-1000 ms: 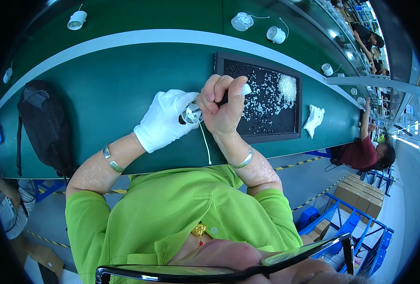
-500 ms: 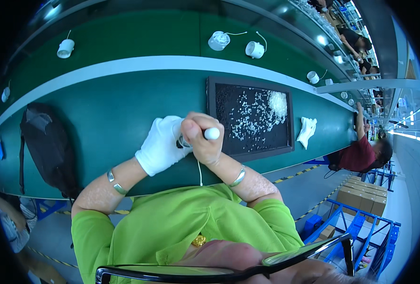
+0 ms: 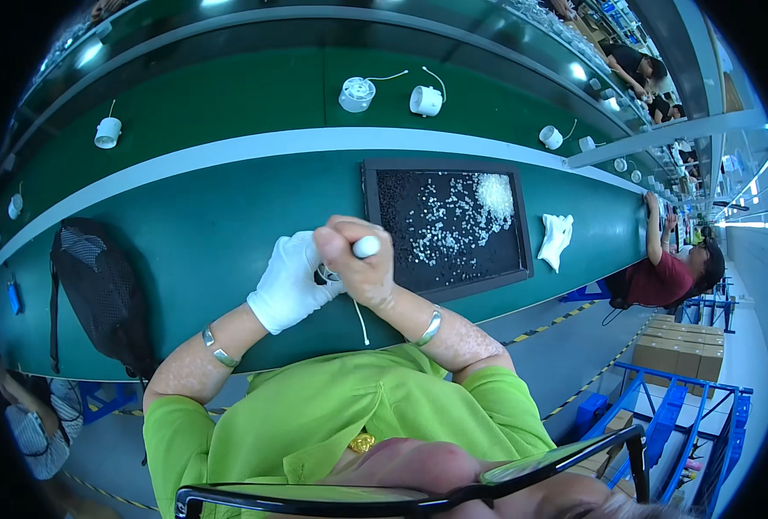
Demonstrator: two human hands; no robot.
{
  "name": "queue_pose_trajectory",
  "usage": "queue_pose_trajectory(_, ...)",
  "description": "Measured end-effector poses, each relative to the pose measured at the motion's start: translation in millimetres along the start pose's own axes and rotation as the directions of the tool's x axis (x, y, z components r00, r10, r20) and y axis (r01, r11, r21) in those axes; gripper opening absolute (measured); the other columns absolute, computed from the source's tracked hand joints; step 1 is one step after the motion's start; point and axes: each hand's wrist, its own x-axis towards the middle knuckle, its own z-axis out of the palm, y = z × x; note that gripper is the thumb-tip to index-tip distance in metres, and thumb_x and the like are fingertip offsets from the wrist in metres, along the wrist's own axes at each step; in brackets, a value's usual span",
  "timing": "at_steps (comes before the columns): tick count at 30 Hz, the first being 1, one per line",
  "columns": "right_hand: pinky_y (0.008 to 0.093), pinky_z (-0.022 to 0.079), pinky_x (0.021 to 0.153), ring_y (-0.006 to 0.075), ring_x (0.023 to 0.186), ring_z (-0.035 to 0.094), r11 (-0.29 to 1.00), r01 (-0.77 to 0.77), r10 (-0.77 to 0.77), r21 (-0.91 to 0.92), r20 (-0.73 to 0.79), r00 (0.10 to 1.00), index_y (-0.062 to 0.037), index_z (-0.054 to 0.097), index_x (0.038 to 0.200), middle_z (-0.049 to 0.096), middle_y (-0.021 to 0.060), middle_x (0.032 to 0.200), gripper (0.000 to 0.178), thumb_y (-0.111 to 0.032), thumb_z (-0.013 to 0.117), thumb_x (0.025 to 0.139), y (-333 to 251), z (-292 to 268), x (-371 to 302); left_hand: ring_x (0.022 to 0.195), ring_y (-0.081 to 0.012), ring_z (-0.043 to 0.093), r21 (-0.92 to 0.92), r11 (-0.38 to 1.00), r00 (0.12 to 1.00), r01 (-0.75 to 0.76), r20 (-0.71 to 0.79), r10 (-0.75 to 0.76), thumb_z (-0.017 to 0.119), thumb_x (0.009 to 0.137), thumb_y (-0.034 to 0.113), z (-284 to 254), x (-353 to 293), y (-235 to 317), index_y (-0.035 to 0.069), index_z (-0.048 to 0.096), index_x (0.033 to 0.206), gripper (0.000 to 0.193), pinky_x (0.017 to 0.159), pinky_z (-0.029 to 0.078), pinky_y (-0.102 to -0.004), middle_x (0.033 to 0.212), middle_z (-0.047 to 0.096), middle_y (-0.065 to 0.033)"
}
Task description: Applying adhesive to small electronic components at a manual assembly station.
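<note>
Corded fitting (image 3: pixel 326 274), mostly hidden, was held over the tabletop (image 3: pixel 228 225), its white cord (image 3: pixel 362 324) trailing toward six o'clock, gloved left hand (image 3: pixel 287 281) wrapped round it, bare right hand (image 3: pixel 362 275) clenched on a white-ended handle (image 3: pixel 366 247), black tray (image 3: pixel 371 195) lay at two o'clock.

Gloved left hand (image 3: pixel 287 285) grips white part (image 3: pixel 326 273), mostly hidden, probably round. Bare right hand (image 3: pixel 368 275) fisted round white-ended tool (image 3: pixel 366 246) just over it. Pale cord (image 3: pixel 362 325) trails toward green shirt (image 3: pixel 314 411). Black tray (image 3: pixel 522 233) with small pieces (image 3: pixel 494 197) at right; white cloth (image 3: pixel 556 242) beyond; black bag (image 3: pixel 102 290) at left.
</note>
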Motion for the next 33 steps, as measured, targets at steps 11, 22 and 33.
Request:
queue_pose_trajectory(11,0.0240,0.033,0.038,0.0100,0.043,0.037,0.901,0.270,-0.075,0.340,-0.490,0.869,-0.0051,0.036,0.065,0.048,0.0098,0.067,0.040,-0.026,0.040,0.099,-19,-123,-30,0.086,-0.0346,0.065,0.498,0.789,0.930,0.359,-0.266,-0.254,0.059,0.083,0.043,-99,108,-36,0.001,0.045,0.128,0.062,0.076,0.051,-0.0381,0.094,0.067,-0.0187)
queue_pose_trajectory(22,0.0242,0.039,0.059,0.0150,0.066,0.053,0.985,-0.036,-0.110,-0.170,-0.771,0.627,0.0019,0.063,0.070,0.064,0.0140,0.078,0.082,-0.064,0.019,0.092,-3,-259,-102,0.113,-0.0350,0.053,0.828,0.487,0.905,0.279,-0.396,0.155,0.058,0.084,0.050,-107,160,-85,0.004,0.048,0.128,0.064,0.093,0.043,-0.0407,0.125,0.053,-0.0186)
queue_pose_trajectory(33,0.0184,0.040,0.049,0.0046,0.054,0.050,0.941,-0.300,0.066,-0.155,-0.787,0.613,0.0003,0.067,0.080,0.063,0.0021,0.068,0.023,-0.022,0.073,0.080,19,-244,-75,0.113,-0.0330,0.054,0.436,0.788,0.825,0.435,-0.544,-0.155,0.066,0.077,0.044,-20,187,-114,0.007,0.045,0.132,0.069,0.095,0.041,-0.0426,0.125,0.054,-0.0169)
